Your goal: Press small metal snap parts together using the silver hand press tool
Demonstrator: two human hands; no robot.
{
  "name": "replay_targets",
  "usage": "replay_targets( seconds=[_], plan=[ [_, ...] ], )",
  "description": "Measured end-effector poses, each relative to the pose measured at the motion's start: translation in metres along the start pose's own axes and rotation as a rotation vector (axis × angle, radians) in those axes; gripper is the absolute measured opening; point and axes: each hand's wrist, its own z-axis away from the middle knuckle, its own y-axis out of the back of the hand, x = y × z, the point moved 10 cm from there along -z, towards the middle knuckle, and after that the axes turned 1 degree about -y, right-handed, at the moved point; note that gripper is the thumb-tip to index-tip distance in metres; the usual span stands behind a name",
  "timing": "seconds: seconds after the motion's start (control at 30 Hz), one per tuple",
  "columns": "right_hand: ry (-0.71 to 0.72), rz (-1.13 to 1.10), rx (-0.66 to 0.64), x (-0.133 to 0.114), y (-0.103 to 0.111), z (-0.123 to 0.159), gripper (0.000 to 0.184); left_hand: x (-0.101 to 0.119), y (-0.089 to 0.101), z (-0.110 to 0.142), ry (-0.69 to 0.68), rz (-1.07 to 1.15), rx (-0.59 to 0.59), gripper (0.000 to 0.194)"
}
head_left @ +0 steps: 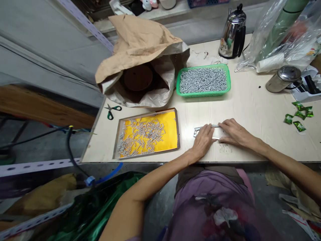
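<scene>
A narrow, silvery metal frame (196, 132) lies on the pale wooden table near its front edge, with two long parallel sides. My left hand (203, 140) lies across the frame's middle, fingers closed over it. At the right end, my right hand (234, 132) grips it between thumb and fingers, hiding that end. Left of my hands is a shallow tray (172, 132) with a yellow lining, holding many loose small metal pins (150, 131). Beyond the frame stands a green plastic basket (202, 95) filled with similar pins (204, 79).
A large open paper bag (147, 36) stands at the back left. Green-handled scissors (112, 110) lie near the left edge. To the right are a steel kettle (232, 35), a lidded metal cup (281, 80), plastic bags (271, 40) and green wrapped sweets (299, 115).
</scene>
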Motion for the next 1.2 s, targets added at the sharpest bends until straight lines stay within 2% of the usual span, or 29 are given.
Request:
replay_targets(
  seconds=[0.07,0.2,0.33,0.4,0.5,0.57,0.67,0.7,0.77,0.87,0.93,1.03,1.13,1.2],
  plan=[
    [0.03,-0.038,-0.02,0.007,0.002,-0.004,0.035,0.01,-0.007,0.013,-0.029,0.016,0.057,0.039],
    [-0.006,0.023,0.004,0.023,0.005,-0.024,0.027,0.036,-0.026,0.034,-0.133,0.077,0.06,0.044],
    [-0.061,0.161,0.01,0.022,0.009,-0.049,0.022,0.043,-0.027,0.035,-0.145,0.124,0.057,0.046],
    [-0.006,0.194,0.017,0.0,0.01,-0.057,0.02,0.043,-0.022,0.032,-0.137,0.141,0.056,0.049],
    [0.27,0.139,-0.069,-0.063,-0.003,-0.061,0.016,0.044,-0.021,0.03,-0.125,0.17,0.002,0.049],
    [0.441,0.118,-0.144,-0.101,-0.019,-0.058,0.012,0.049,-0.025,0.04,-0.159,0.193,-0.07,0.041],
    [0.556,0.157,-0.154,-0.128,-0.039,-0.06,0.016,0.045,-0.019,0.068,-0.22,0.216,-0.103,0.029],
    [0.575,0.17,-0.128,-0.131,-0.043,-0.063,0.018,0.036,-0.01,0.078,-0.209,0.204,-0.072,0.027],
    [0.597,0.171,-0.068,-0.134,-0.047,-0.067,0.02,0.0,0.017,0.093,-0.081,0.121,0.049,0.025],
    [0.577,0.075,0.022,-0.131,-0.033,-0.073,0.021,-0.084,0.072,0.111,0.322,-0.099,0.252,0.026],
    [0.523,-0.064,0.111,-0.124,-0.004,-0.08,0.022,-0.133,0.098,0.118,0.588,-0.199,0.283,0.025],
    [0.35,-0.236,0.308,-0.096,0.055,-0.102,0.022,-0.175,0.108,0.115,0.788,-0.228,0.189,0.022],
    [0.147,-0.228,0.509,-0.055,0.107,-0.135,0.02,-0.186,0.1,0.108,0.824,-0.237,0.091,0.019],
    [0.074,-0.205,0.566,-0.031,0.126,-0.158,0.02,-0.186,0.094,0.106,0.812,-0.259,0.055,0.017]
  ],
)
